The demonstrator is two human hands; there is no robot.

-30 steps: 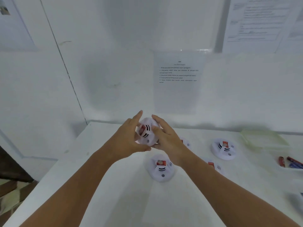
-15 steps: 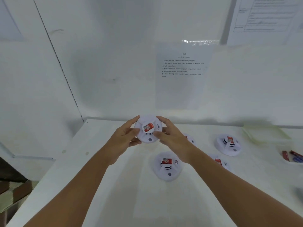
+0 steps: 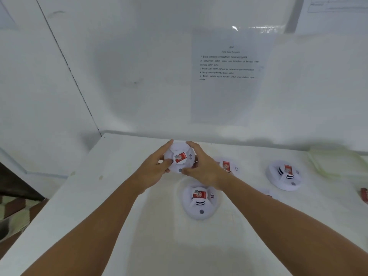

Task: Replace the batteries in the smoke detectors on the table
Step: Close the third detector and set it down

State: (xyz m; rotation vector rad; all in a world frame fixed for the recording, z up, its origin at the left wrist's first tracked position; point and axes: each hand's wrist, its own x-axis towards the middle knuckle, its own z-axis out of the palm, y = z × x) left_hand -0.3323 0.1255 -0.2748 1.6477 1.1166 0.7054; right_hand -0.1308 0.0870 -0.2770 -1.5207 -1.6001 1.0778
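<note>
White walls enclose a white table (image 3: 111,206) on two sides, with a printed instruction sheet (image 3: 229,76) fixed to the back wall. Above the far part of the table, the held detector (image 3: 179,157) is clear of the surface, its face with the red label tilted toward the camera. The left hand (image 3: 153,172) grips the left rim: thumb across the front edge, fingers curled behind, index tip at the top. The right hand (image 3: 205,168) clamps the right rim in the same way, thumb low near the grey button. Both grips close on the rim only, which suits a twist to separate cover from base. Risk: if the halves release suddenly, one part can slip and fall onto the near detector (image 3: 200,200) directly below. A thumb on the button can trigger a test. Whether the cover is loosened cannot be determined. A third detector (image 3: 227,166) lies just behind the right wrist, partly hidden; a wide elbow movement can sweep it. A fourth detector (image 3: 284,175) sits well to the right. Beyond it rests a clear tray (image 3: 334,162), and a red object (image 3: 364,194), probably a battery, lies at the right edge; it may roll if the table is jolted.
</note>
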